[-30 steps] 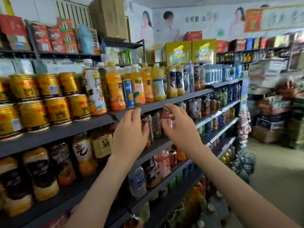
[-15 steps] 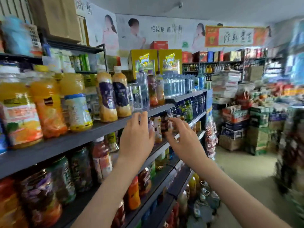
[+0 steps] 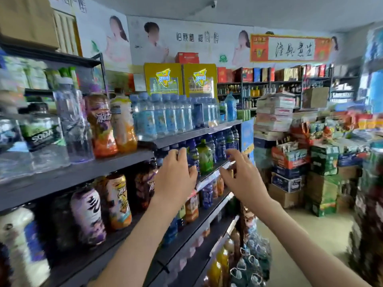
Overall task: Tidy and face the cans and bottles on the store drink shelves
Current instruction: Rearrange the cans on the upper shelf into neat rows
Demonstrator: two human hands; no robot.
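Centrally in the head view, I see both bare hands raised in front of the second tier of the drink shelves [image 3: 103, 172].

Left hand [image 3: 175, 179]: its back faces the camera. Its fingers [image 3: 180, 151] are bent over the tops of the dark-blue bottles [image 3: 220, 146] that fill this tier, and its thumb lies beside one of them. The palm hides the contact, so I cannot tell whether it grips a bottle or only touches it.

Right hand [image 3: 242, 179]: fingers spread and loosely curved, holding nothing, with the fingertips near the tier's front edge and just in front of the same row.

A green bottle [image 3: 205, 157] stands upright in that row, between the two hands.

Top tier: a row of pale-blue water bottles [image 3: 165, 119], upright and capped. To their left are two orange drink bottles [image 3: 123, 125]. Farther left is a clear bottle labelled SODA [image 3: 44, 137], blurred.

Third tier, below the left forearm: a purple-labelled bottle [image 3: 89, 216] stands beside an orange-labelled one [image 3: 119, 204], both upright.

Behind the top tier I note two yellow cartons [image 3: 162, 79] side by side. Stacked boxes [image 3: 288, 158] stand on the floor at the right, well apart from the hands.
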